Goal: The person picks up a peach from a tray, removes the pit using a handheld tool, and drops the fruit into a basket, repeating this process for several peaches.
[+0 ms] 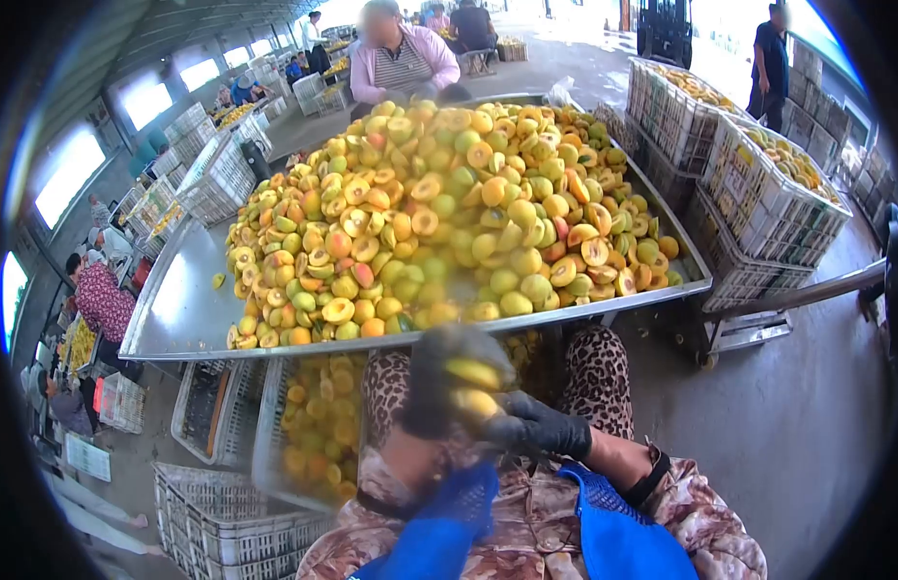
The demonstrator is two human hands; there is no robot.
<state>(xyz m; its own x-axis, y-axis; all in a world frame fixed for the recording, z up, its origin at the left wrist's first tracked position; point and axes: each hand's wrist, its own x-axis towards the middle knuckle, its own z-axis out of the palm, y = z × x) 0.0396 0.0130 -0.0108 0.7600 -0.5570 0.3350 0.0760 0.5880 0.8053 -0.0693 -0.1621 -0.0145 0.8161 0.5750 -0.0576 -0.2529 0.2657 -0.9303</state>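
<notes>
Both my hands wear dark gloves and meet over my lap, below the table's front edge. My left hand (454,367), blurred, curls around a yellow apricot half (475,375). A second yellow apricot half (474,405) shows just beneath it, between the two hands. My right hand (544,426) is closed, its fingertips pressed against this lower half. Beyond them a big heap of apricots (449,213), many cut in half, lies on a metal-topped table (183,300). Some smear on the lens hazes the middle of the view.
A plastic crate (265,454) with apricots stands below the table at left, near another crate (227,522). Stacked filled crates (768,203) rise on the right beside a cart (749,333). A person (405,60) sits across the table; other people work farther back.
</notes>
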